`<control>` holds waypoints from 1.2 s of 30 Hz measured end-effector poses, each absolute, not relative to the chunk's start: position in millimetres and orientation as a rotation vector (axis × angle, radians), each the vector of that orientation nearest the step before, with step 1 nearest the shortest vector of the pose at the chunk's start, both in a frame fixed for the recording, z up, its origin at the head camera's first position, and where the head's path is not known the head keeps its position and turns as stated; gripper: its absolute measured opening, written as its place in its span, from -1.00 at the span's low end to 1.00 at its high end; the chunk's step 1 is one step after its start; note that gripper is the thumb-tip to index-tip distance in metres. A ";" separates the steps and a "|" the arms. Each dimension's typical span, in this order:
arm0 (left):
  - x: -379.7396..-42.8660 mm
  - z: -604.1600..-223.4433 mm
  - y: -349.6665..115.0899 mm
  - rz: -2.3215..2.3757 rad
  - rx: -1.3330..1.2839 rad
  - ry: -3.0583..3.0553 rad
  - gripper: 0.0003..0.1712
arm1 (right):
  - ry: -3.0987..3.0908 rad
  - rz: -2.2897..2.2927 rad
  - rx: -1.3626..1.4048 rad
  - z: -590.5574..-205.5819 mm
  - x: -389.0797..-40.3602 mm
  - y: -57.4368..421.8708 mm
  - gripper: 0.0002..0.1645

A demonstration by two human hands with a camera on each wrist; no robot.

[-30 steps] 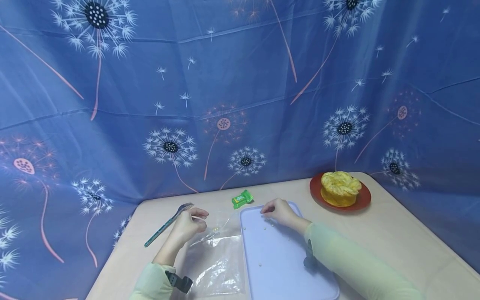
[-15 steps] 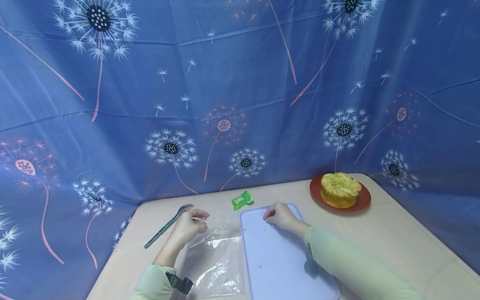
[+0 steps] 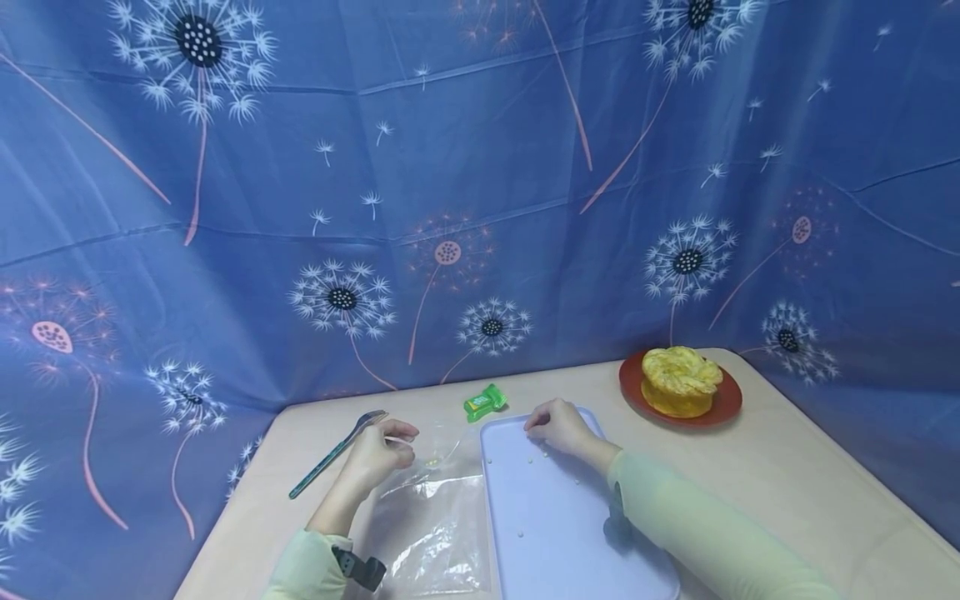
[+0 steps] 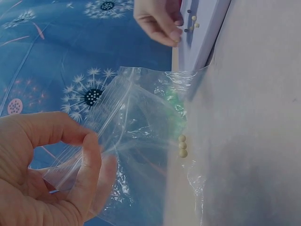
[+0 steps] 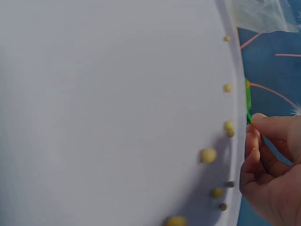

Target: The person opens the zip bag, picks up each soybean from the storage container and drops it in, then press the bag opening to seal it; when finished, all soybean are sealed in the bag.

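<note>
My left hand [image 3: 377, 454] pinches the edge of a clear zip bag [image 4: 136, 117] between thumb and fingers, near its ridged closure. Inside the bag, small round yellow beans [image 4: 182, 146] lie in a short row. Over the far end of a pale lavender tray [image 3: 555, 517] is my right hand [image 3: 562, 427], its fingers curled and fingertips brought together close to the rim. I cannot tell whether a bean sits between those fingertips. Several yellow beans [image 5: 208, 155] and a couple of dark ones [image 5: 230, 184] lie on the tray, mostly along the far rim.
Beyond the left hand lies a fork [image 3: 333, 457] with a teal handle. A green wrapped packet [image 3: 485, 402] rests behind the tray. At the back right, a red plate [image 3: 633, 383] holds a yellow bread [image 3: 678, 383]. A blue dandelion-print cloth [image 3: 480, 183] hangs behind the table.
My right hand has dipped slightly towards the tray and come a little back up, staying near its far end. The left hand keeps its hold on the bag.
</note>
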State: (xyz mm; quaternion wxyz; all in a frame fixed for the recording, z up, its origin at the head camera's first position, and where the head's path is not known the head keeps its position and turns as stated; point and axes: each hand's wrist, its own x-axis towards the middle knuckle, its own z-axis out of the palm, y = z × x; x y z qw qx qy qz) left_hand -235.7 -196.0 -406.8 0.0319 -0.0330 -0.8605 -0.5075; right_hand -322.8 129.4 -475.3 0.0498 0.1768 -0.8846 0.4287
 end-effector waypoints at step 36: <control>-237.7 -409.1 -195.3 -1.533 -0.119 -2.654 -0.53 | -2.573 1.478 0.934 -411.8 -300.6 22.2 -0.90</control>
